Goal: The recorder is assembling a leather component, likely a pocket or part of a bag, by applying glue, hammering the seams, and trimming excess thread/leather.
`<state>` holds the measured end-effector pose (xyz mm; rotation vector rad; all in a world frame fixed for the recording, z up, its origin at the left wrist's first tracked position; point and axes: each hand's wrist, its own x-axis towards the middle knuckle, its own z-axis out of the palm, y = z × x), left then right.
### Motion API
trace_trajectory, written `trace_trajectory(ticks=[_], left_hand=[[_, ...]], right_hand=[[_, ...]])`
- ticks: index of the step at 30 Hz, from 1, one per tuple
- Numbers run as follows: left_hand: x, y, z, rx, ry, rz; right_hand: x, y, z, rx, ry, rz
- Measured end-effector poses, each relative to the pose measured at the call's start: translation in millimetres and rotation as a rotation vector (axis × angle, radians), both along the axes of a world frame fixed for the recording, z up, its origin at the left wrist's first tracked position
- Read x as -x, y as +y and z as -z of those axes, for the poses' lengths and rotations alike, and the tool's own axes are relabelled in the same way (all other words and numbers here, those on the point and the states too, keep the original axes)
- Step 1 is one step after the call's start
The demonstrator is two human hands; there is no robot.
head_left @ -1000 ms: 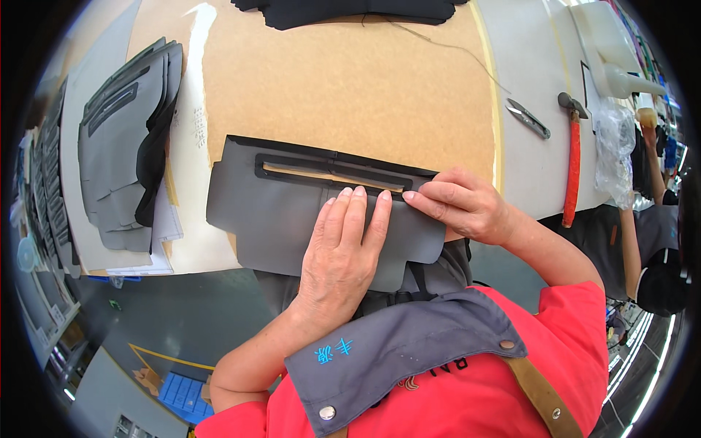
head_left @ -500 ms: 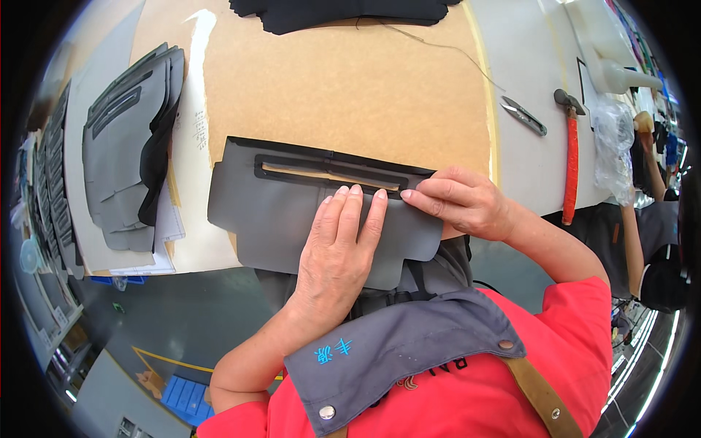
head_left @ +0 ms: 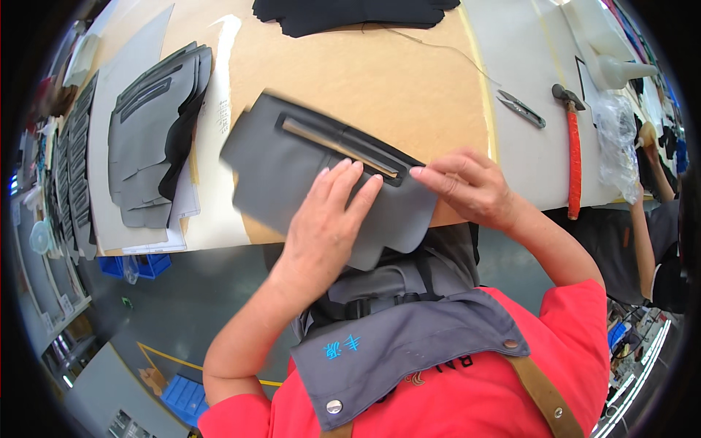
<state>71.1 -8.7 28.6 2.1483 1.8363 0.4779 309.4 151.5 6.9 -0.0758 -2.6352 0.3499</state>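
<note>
A grey, flexible panel (head_left: 274,171) lies slanted at the front of the worktable, its notched left end raised toward the far side. Along its far edge runs a long narrow slot (head_left: 303,132) with a black border, and the tan table surface shows through it. My left hand (head_left: 321,219) rests on the panel with fingers stretched out, the tips just below the slot. At the panel's right end my right hand (head_left: 471,188) pinches the edge between thumb and fingers, near the slot's end.
Similar grey panels (head_left: 142,171) are stacked at the left, beside paper sheets (head_left: 186,212). Black pieces (head_left: 358,17) lie at the far edge, near a loose thread. Snips (head_left: 521,109), a red-handled hammer (head_left: 574,157) and a see-through plastic bag (head_left: 615,146) lie right. Another person's arm (head_left: 640,237) shows far right.
The panel has turned clockwise, its left end swinging away from me, slightly blurred. Both hands keep their places on it. The whole view has shifted a little.
</note>
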Motion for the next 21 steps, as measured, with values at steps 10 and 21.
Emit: trace_trajectory(ticks=[10,21], left_hand=[[53,20,-4,0.055,-0.251,0.159],[45,-2,3,-0.078,0.000,0.253]], right_hand=[[17,-5,-6,0.048,0.077,0.155],[74,10,-11,0.183,0.125,0.206]])
